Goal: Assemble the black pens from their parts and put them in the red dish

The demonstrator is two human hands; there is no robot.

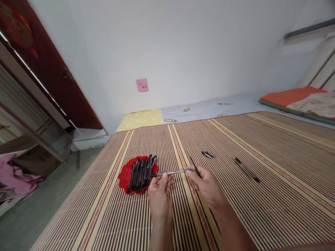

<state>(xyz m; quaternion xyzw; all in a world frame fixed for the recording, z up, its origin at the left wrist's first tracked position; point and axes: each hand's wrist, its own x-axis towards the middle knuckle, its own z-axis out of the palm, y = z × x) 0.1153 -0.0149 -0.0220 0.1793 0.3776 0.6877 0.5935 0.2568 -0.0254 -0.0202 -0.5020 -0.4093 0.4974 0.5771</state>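
Observation:
My left hand (161, 190) is closed around the dark end of a pen barrel (171, 173), which lies nearly level across the fingers. At its clear right end, the thumb and fingers of my right hand (202, 183) pinch together. A thin pen refill (194, 162), dark below and pale at the top, sticks up slantwise from my right hand. Just left of my left hand, a red scalloped plate (123, 176) bears several black pens (141, 172) lying side by side. Whatever the right fingertips cover cannot be made out.
Beyond my right hand lie a few small black-and-clear pen parts (208, 154). Farther right, a single black pen (247, 169) rests on the striped mat (274, 202). A folded orange quilt (290, 94) lies at the far right, and a pink note (142, 85) is on the wall.

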